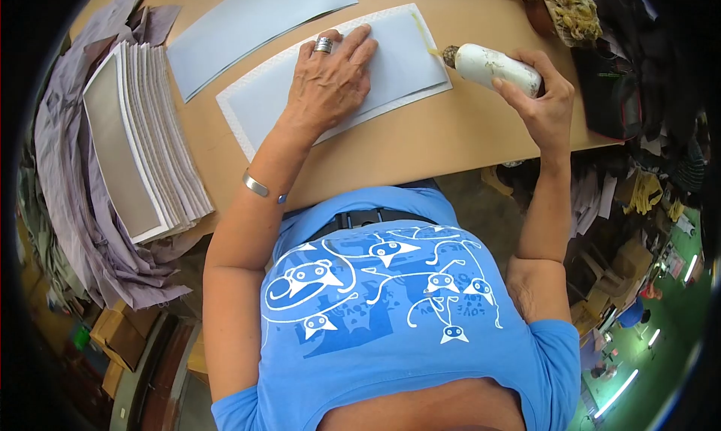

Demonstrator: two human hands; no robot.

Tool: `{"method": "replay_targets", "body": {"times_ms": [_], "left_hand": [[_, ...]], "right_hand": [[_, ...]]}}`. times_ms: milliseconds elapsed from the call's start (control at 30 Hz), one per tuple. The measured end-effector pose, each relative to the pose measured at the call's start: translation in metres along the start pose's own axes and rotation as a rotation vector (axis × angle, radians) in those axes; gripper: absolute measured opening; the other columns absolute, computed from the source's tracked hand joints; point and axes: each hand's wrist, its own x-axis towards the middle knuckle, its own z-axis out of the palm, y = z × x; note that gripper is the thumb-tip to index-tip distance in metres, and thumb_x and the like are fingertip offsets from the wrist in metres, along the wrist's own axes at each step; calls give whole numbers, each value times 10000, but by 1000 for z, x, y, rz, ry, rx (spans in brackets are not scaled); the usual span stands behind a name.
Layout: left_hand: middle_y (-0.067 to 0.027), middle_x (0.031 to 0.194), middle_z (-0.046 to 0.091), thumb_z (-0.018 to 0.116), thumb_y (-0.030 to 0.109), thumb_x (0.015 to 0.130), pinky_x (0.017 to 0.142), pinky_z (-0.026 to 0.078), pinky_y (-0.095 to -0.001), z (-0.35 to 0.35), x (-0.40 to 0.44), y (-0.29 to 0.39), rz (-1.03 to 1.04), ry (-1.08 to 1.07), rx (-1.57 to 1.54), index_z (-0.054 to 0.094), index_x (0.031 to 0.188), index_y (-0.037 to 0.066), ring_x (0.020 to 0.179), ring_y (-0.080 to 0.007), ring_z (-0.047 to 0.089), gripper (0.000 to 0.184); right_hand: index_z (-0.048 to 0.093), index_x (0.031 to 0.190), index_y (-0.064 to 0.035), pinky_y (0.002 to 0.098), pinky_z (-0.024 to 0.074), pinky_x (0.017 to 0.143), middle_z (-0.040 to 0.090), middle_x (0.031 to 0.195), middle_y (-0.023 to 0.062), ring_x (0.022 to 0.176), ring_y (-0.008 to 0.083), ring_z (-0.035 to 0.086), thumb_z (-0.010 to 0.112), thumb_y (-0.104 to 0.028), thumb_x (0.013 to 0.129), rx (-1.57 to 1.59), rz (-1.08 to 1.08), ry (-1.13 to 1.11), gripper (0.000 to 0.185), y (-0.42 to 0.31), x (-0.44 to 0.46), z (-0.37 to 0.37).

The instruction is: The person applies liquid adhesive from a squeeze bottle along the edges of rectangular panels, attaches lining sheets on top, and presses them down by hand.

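My left hand (330, 78) lies on a pale blue-grey curved panel (402, 66), its fingers stretched out and pressing down. Under that panel is a slightly larger white textured piece (233, 109), whose border shows around it. A yellowish streak of glue (418, 27) runs along the right-hand border. My right hand (547, 93) is wrapped around a white, stained glue bottle (492, 66), tilted on its side. The bottle's dark, crusted nozzle end (451, 55) points left, at the right edge of the white piece, with yellowish glue at the tip.
Another pale curved panel (248, 29) lies behind on the brown table (390, 142). To the left stands a stack of curved panels (150, 145) beside draped greyish-purple fabric (67, 153). A crusted yellowish object (571, 10) and a black item (612, 93) are at the right.
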Motion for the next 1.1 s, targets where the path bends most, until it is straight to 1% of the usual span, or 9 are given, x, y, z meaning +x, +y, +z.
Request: {"method": "replay_targets", "body": {"times_ms": [133, 433, 533, 633, 733, 933, 967, 1033, 1100], "left_hand": [[10, 1276, 480, 595, 157, 732, 877, 404, -381, 1, 1, 0, 4, -3, 15, 505, 1167, 145, 1042, -255, 501, 444], [-27, 1279, 453, 596, 134, 734, 811, 429, -390, -5, 4, -2, 65, -100, 57, 535, 1170, 266, 1052, -264, 495, 460], [-24, 1288, 433, 592, 123, 733, 803, 430, -392, -8, 6, -3, 101, -78, 29, 552, 1157, 235, 1058, -256, 497, 441], [-44, 1199, 475, 575, 113, 723, 741, 428, -388, -3, 9, -6, 204, 62, 10, 571, 1053, 178, 976, -250, 546, 336], [-35, 1171, 497, 561, 94, 721, 751, 427, -373, -7, 13, -7, 165, -72, -52, 583, 1040, 151, 976, -237, 543, 325], [-33, 1118, 531, 571, 113, 719, 825, 445, -367, -9, 21, -21, 192, -150, -155, 591, 1083, 161, 959, -241, 553, 367], [-29, 1121, 529, 593, 142, 718, 862, 442, -359, -10, 25, -24, 211, -189, -158, 591, 1099, 167, 968, -240, 551, 382], [-38, 1120, 535, 621, 150, 714, 863, 441, -358, -16, 29, -24, 180, -286, -182, 579, 1115, 166, 977, -244, 546, 403], [-57, 1133, 525, 641, 164, 712, 875, 435, -359, -22, 34, -25, 182, -368, -187, 572, 1129, 177, 996, -254, 536, 423]], "right_hand": [[617, 892, -16, 274, 476, 598, 635, 763, 84, 646, 153, 601, 727, -145, 644, 9, 47, -15, 301, -4, -14, -6], [620, 908, -7, 266, 474, 617, 632, 800, 75, 683, 145, 594, 718, -121, 641, 5, 46, 13, 306, -5, -35, -10], [623, 915, -9, 264, 476, 619, 634, 806, 74, 690, 144, 598, 722, -123, 642, 32, 82, 43, 312, -7, -39, -9], [626, 916, -13, 262, 476, 618, 636, 806, 71, 688, 141, 599, 726, -126, 645, 52, 103, 90, 310, -6, -44, -1], [629, 913, -18, 257, 473, 611, 638, 793, 68, 679, 136, 596, 729, -131, 649, 56, 125, 118, 304, -6, -51, 0], [622, 908, -27, 247, 463, 596, 633, 772, 59, 664, 131, 587, 735, -131, 648, 115, 265, 166, 302, -11, -65, 10], [621, 909, -28, 249, 462, 596, 631, 772, 58, 663, 131, 584, 736, -132, 647, 126, 286, 180, 304, -12, -68, 14], [619, 911, -31, 251, 461, 596, 628, 771, 58, 661, 132, 579, 737, -133, 646, 146, 329, 208, 307, -18, -76, 21], [618, 911, -29, 253, 459, 597, 626, 775, 57, 662, 130, 573, 740, -137, 651, 142, 270, 199, 307, -24, -81, 28]]}}
